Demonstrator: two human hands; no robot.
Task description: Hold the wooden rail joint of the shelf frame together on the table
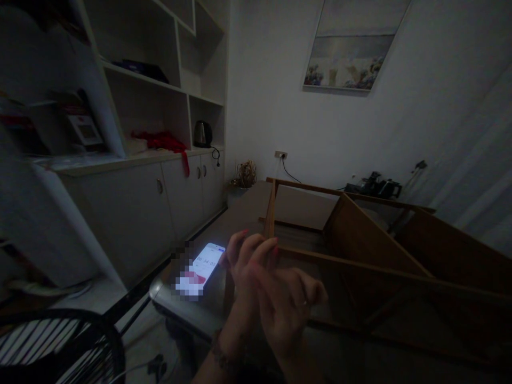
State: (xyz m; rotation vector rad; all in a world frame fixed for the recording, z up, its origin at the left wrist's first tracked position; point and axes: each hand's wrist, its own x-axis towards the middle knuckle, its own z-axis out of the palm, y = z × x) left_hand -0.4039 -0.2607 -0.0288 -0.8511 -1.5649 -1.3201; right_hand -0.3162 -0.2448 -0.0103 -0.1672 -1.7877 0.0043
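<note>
My left hand (245, 266), with a bracelet (222, 352) at the wrist, is raised near the front end of the table. Its fingers are apart and loosely bent, with nothing seen in them. Close against it, partly overlapping, is my right hand (284, 309), which wears a ring (304, 303). The right fingers are bent but apart, and they too show nothing held. Just left of my left hand a lit phone (208, 264) lies on the table (245, 209), with a timer on its screen. Part of the screen is pixelated.
A wooden frame with panels (360, 226) lies across the table to the right. White cabinets (140, 197) line the left, with a kettle (202, 133) and red cloth (164, 141) on the counter. A black fan (116, 341) stands at lower left. The room is dim.
</note>
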